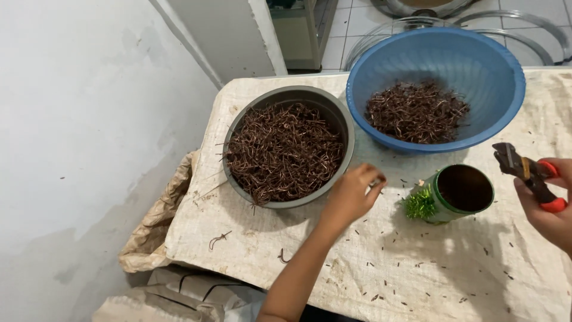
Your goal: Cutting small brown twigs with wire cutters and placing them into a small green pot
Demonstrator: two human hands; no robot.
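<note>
From my seat at the head view, I see the left hand (351, 194) stretched out over the cloth-covered table (453, 274), fingers curled together at the tips as if pinching something small; whether it actually holds a piece I cannot tell. It sits just beside the rim of the grey metal bowl (290, 95), at about four o'clock from that bowl's centre. The bowl is heaped with bent brown wire pieces (283, 152).

The right hand (545, 206) is at the three o'clock edge of the view, wrapped firmly around red-handled pliers (527, 173), whose dark jaws point toward eleven o'clock and look nearly closed.

Between the two hands lies a green tin can (459, 194), tipped with its open mouth facing up and right, a tuft of green bristle at its base. At twelve o'clock from the can sits a blue plastic basin (435, 53) holding a smaller pile of the same wire. Short wire scraps (381, 262) are scattered over the cloth.
</note>
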